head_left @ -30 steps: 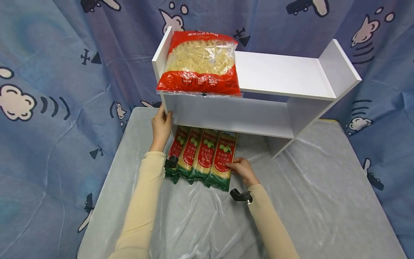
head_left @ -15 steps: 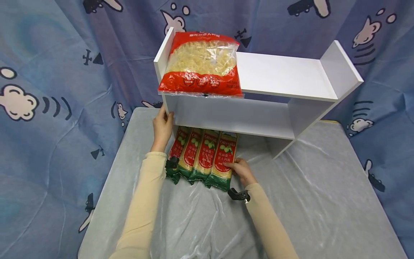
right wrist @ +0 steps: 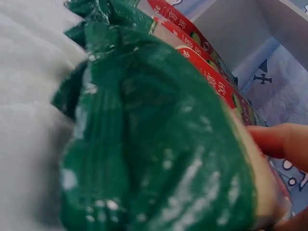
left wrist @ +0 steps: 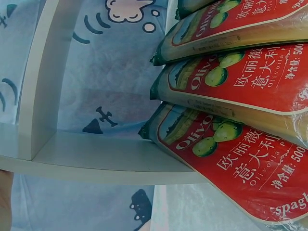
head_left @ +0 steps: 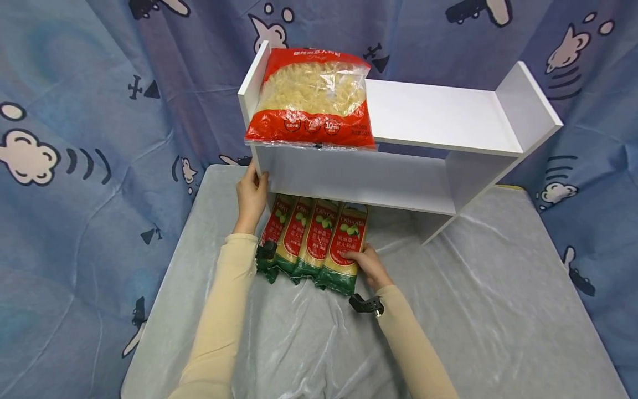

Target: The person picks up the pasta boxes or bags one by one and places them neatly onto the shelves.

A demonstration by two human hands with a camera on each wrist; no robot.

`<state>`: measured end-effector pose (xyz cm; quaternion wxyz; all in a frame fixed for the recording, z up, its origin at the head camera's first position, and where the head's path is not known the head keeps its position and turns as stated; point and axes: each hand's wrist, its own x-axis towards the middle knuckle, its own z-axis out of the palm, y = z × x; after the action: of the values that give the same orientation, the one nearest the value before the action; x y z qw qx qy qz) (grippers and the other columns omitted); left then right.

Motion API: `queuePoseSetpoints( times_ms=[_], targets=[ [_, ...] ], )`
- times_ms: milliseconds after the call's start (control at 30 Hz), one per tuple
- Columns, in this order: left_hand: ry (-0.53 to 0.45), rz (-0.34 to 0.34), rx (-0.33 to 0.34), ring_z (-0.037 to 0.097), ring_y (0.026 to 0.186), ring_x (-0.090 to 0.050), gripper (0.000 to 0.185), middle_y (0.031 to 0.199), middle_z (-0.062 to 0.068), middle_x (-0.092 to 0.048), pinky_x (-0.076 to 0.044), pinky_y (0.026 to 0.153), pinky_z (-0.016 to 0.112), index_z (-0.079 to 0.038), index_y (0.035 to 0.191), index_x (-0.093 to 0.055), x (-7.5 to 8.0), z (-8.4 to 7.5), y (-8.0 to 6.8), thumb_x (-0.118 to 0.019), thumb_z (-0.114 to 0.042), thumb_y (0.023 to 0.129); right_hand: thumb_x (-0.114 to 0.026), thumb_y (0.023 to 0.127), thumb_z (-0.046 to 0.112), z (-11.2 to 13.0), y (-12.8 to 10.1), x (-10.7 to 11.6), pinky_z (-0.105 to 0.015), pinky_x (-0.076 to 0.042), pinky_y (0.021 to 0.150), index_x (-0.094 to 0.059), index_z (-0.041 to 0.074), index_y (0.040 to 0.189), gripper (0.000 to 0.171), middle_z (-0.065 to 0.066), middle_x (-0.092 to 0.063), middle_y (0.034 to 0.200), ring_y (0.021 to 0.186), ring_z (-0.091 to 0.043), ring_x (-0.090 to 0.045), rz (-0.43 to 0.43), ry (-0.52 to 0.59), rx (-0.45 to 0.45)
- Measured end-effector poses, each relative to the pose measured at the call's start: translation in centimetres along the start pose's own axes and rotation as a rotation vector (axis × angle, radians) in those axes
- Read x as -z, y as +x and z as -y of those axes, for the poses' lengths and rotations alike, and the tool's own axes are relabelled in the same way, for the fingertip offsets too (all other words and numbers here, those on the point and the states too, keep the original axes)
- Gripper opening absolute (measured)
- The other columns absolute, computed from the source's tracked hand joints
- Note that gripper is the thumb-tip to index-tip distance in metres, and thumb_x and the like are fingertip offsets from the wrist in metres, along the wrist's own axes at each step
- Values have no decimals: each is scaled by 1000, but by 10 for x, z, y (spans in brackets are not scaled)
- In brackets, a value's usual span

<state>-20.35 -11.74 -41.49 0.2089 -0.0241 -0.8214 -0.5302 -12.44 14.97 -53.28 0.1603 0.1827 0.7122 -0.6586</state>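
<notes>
In the head view, my left hand [head_left: 251, 199] holds the left side panel of a white two-tier shelf [head_left: 438, 113], thumb on the front edge. Several spaghetti packets with red labels and green ends lie fanned side by side under the lower tier. At their right end, my right hand [head_left: 370, 266] grips the right edge of the outermost spaghetti packet [head_left: 344, 244], thumb on top and other fingers hidden beneath. Its green end [right wrist: 163, 134] fills the right wrist view, beside my thumb [right wrist: 284, 144]. The left wrist view shows the packets' upper ends next to the shelf panel [left wrist: 41, 82].
A red bag of short pasta [head_left: 311, 97] rests on the shelf's top tier at the left, overhanging the front edge. Grey cloth [head_left: 478, 310] covers the table. A blue patterned curtain [head_left: 99, 221] hangs behind and at both sides.
My right hand has moved slightly left, its thumb reaching further over the outermost spaghetti packet, whose upper end has shifted a little. My left hand stays on the shelf panel.
</notes>
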Motion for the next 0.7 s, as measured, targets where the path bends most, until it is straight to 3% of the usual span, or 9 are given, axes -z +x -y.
queuePoseSetpoints(
  times_ms=[167,400,533,700],
  targets=[
    [-3,-1,-2,38,95,-64,40,111,26,-63,-52,77,50,-5,136,-50,0,1,0,-50,-4,96,-65,81,6,-3,1,0,-25,-49,72,-48,-5,119,43,-3,-63,88,74,-12,-62,45,134,-47],
    [-6,-4,0,37,86,-65,39,106,26,-65,-52,72,50,-4,135,-51,1,2,0,-51,-4,96,-65,83,7,-1,1,0,-27,-55,67,-55,-5,113,34,-2,-68,83,71,-14,-67,107,230,-120],
    [-4,-10,-6,37,87,-65,37,104,25,-65,-52,72,50,-3,133,-53,0,2,1,-51,-4,96,-66,83,3,-1,-3,0,-27,-56,69,-59,-4,105,24,-2,-69,81,71,-14,-68,138,242,-98],
    [-6,-11,-18,37,92,-65,38,108,25,-64,-53,75,50,-2,133,-52,0,2,1,-51,-3,96,-69,83,6,-4,-8,2,-27,-54,74,-60,-5,108,28,-1,-69,83,74,-13,-67,149,175,-50]
  ],
)
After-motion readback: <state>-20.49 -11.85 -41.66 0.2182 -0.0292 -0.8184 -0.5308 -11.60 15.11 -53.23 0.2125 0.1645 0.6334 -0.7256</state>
